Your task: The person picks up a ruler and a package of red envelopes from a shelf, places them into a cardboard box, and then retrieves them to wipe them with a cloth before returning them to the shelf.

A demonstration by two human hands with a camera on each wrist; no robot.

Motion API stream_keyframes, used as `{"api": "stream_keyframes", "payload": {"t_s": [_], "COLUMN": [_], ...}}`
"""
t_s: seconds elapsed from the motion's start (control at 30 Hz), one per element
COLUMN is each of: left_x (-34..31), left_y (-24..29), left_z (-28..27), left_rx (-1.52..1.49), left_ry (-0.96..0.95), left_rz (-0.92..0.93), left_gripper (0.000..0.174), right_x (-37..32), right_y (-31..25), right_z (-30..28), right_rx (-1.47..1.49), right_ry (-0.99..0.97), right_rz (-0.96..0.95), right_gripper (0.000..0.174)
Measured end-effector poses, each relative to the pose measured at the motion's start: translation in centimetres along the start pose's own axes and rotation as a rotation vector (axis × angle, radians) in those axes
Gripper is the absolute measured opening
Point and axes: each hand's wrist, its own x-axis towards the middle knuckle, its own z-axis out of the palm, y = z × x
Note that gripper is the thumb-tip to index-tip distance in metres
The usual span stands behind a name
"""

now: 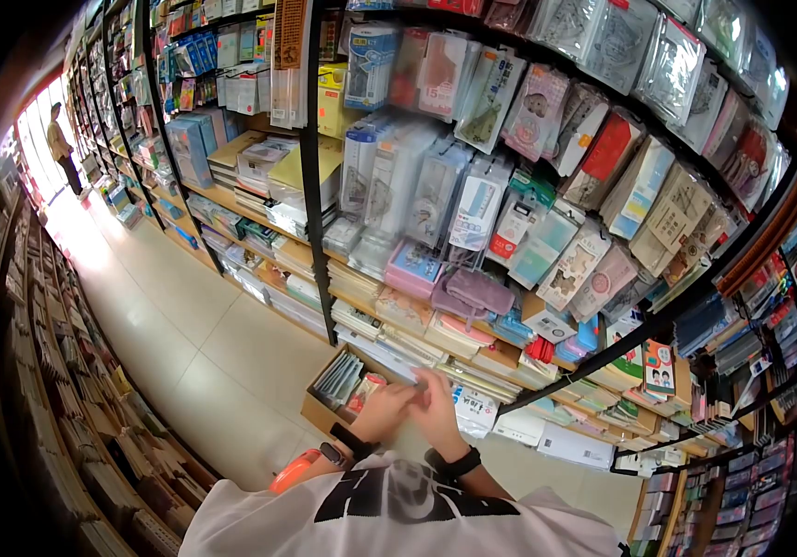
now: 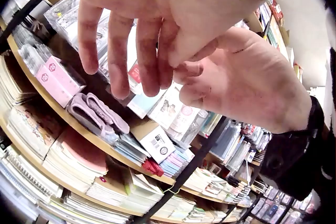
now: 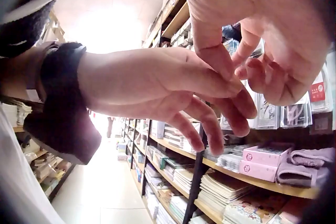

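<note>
My two hands meet in front of my body, over the edge of a cardboard box in the head view. The left hand (image 1: 385, 412) reaches in with its fingers loosely extended and hanging, seen large in the left wrist view. My right hand (image 1: 437, 408) has curled fingers (image 2: 190, 83); in the right wrist view its thumb and forefinger pinch the tip of the left thumb (image 3: 212, 83). I cannot tell whether some tiny thing sits between the fingertips. The open cardboard box (image 1: 316, 415) beside the left hand holds a row of flat packs (image 1: 338, 377) and a red-and-white package (image 1: 361, 395).
Shelves of paper goods (image 1: 398, 311) and hanging packs (image 1: 477, 209) rise in front. A purple folded cloth item (image 1: 477, 291) and pink boxes (image 3: 261, 162) lie on one shelf. The tiled aisle (image 1: 167, 325) runs left, past bookshelves (image 1: 55, 390), towards a distant person (image 1: 60, 148).
</note>
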Motion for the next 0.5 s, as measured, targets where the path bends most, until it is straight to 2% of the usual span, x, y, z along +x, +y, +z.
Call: {"api": "stream_keyframes", "payload": {"t_s": [0.37,0.43,0.5], "left_x": [0.14,0.02,0.04], "left_y": [0.27,0.06,0.13], "left_z": [-0.45,-0.39,-0.42], "left_rx": [0.010,0.061,0.066], "left_ry": [0.020,0.002,-0.006], "left_rz": [-0.006,-0.002,-0.009], "left_gripper": [0.012,0.025,0.026], "right_x": [0.11,0.12,0.16], "right_y": [0.40,0.67,0.71], "right_z": [0.19,0.27,0.23], "right_rx": [0.022,0.026,0.029], "right_ry": [-0.004,-0.004,-0.004], "right_rz": [-0.004,-0.006,-0.009], "right_gripper": [0.059,0.059,0.059]}}
